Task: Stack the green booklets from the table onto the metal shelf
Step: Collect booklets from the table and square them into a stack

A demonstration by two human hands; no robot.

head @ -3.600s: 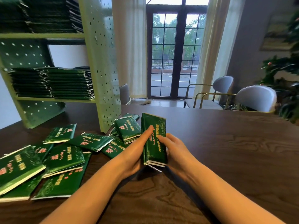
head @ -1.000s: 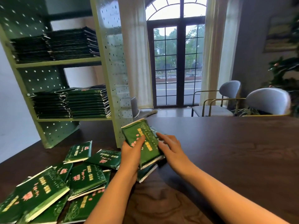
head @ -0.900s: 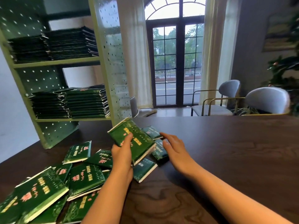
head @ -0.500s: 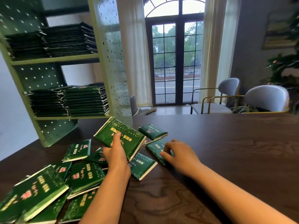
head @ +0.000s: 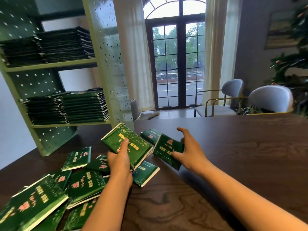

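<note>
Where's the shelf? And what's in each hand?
metal shelf [head: 110, 64], head view, holed side panel.
stack [head: 133, 140] in left hand [head: 119, 162], head view, top cover.
booklet [head: 165, 147] in right hand [head: 191, 152], head view, front cover.

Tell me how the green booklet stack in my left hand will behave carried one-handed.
The stack of glossy green booklets probably stays fairly stiff: it juts flat past the left hand. Shiny covers could slide apart; its lower edges look fanned.

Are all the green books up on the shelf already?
No, many green booklets lie loose on the table, not on the metal shelf, and the left hand grips a bundle of them.
</note>
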